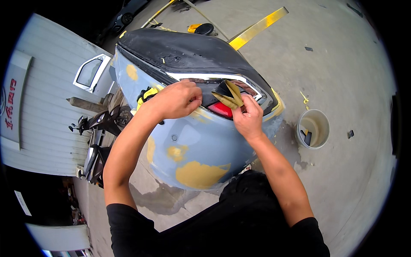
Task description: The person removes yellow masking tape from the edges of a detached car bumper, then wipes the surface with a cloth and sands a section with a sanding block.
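Note:
A grey-blue car bumper [201, 143] with tan filler patches [200, 174] stands in front of me. Between the thumb and fingers of my right hand [250, 118] is a folded sheet of sandpaper [229, 93], dark on one face and tan on the other. It is just above the red lamp [220, 109] at the bumper's upper right. My left hand [185, 99] rests at the bumper's upper edge, beside the chrome trim [180, 76], with its fingers curled in. What those fingers may hold is hidden.
On the floor to the right stands a bucket [321, 128] with dark pieces inside. Yellow metal bars [259, 29] jut out behind the bumper. To the left are a scooter [96, 128], a white car door [91, 73] and a yellow-and-black cloth or glove [146, 96].

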### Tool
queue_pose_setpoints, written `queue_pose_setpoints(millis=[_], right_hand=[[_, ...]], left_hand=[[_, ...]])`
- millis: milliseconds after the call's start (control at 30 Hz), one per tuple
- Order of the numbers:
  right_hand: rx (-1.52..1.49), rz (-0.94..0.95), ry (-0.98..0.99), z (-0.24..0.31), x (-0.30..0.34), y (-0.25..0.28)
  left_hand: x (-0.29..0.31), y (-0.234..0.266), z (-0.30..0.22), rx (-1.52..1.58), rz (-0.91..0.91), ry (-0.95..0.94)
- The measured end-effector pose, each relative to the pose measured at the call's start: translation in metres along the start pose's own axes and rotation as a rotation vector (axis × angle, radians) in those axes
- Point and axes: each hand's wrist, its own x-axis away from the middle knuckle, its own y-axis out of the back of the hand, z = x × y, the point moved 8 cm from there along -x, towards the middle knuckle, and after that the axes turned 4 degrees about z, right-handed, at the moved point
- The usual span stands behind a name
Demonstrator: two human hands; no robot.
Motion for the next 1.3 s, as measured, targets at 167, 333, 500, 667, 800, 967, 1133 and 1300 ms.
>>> queue_pose_setpoints(millis=[167, 333, 500, 667, 800, 967, 1133, 1300], right_hand=[[-0.004, 0.014, -0.004, -0.001, 0.001, -0.002], [-0.012, 0.027, -0.008, 0.001, 0.001, -0.001], [-0.022, 0.046, -0.023, 0.003, -0.001, 0.001], [-0.023, 0.059, -0.051, 0.0, 0.0, -0.003], [-0.01, 0.011, 0.004, 0.002, -0.001, -0.001], [0.005, 0.006, 0.013, 0.0, 0.0, -0.002], [-0.007, 0.007, 0.005, 0.0, 0.0, -0.002], [-0.034, 0.022, -0.019, -0.002, 0.001, -0.001]], left_hand=[[-0.014, -0.013, -0.009, 0.073, 0.055, -0.07], [-0.031, -0.025, 0.001, 0.023, 0.254, 0.045], [-0.03, -0.018, 0.008, 0.045, 0.323, 0.131], [-0.029, -0.023, 0.001, -0.044, 0.298, 0.021], [-0.025, -0.014, -0.016, -0.143, 0.162, -0.123], [-0.024, -0.02, -0.025, -0.258, 0.103, -0.192], [-0.029, -0.026, -0.028, -0.386, 0.189, -0.147], [-0.036, -0.021, -0.022, -0.212, 0.339, -0.041]])
